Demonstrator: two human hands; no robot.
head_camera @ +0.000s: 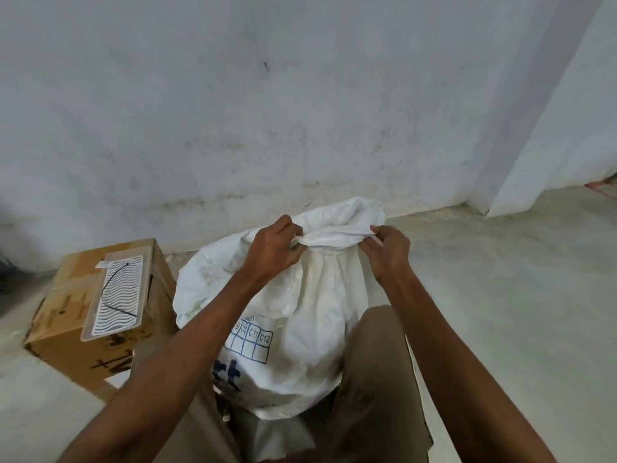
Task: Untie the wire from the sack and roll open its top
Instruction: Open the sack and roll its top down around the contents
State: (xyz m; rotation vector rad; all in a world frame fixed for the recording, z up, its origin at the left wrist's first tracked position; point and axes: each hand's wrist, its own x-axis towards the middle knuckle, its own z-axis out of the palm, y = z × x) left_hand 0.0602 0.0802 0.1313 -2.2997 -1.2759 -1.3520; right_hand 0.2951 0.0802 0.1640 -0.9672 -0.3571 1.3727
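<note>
Sack (300,315) upright; mouth toward far wall (233,111)

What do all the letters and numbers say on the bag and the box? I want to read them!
"C11" and "C12": blue print on the white sack, heading boxes of a grid.
"C10", probably: next box to the left, partly hidden by the forearm.
Large dark blue characters below the grid: cut off, not readable.
Black handwritten marks on the cardboard box: not readable.
</note>
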